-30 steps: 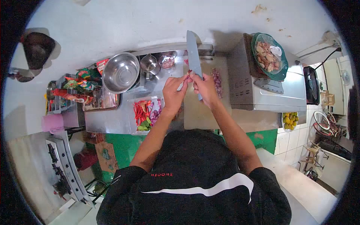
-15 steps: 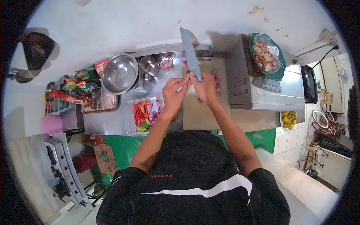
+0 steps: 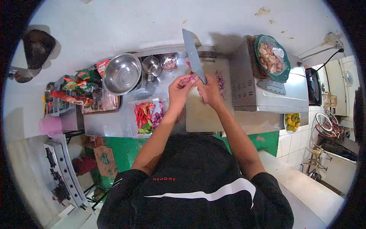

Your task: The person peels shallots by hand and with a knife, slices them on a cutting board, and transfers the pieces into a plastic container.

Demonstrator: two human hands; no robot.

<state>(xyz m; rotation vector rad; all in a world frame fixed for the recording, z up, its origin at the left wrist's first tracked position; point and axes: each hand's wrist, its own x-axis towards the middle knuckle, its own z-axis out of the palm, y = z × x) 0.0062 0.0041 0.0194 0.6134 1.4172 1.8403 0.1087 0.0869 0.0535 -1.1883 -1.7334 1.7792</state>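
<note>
My right hand [image 3: 208, 91] is closed around the handle of a large kitchen knife [image 3: 193, 53], its wide blade pointing up and away from me. Between the fingertips of my left hand [image 3: 180, 91] is a small purple shallot [image 3: 191, 78], and the right thumb comes close to it. Both hands meet above the left edge of a pale cutting board [image 3: 204, 119]. Chopped shallot [image 3: 219, 82] lies on the board beside my right hand. Left of my left forearm, a clear tray holds red chilies [image 3: 143, 114], whole shallots [image 3: 156, 118] and green leaves [image 3: 145, 129].
A steel bowl [image 3: 122, 74], a metal jug [image 3: 151, 65] and a small glass bowl [image 3: 168, 63] stand behind the tray. On the right, a silver oven [image 3: 267, 95] carries a green basket [image 3: 281, 76]. A plate of yellow-green fruit [image 3: 292, 122] sits farther right.
My left fingers have shifted slightly on the shallot, and its purple side now shows. The knife stays in my right hand, nearly in the same place.
</note>
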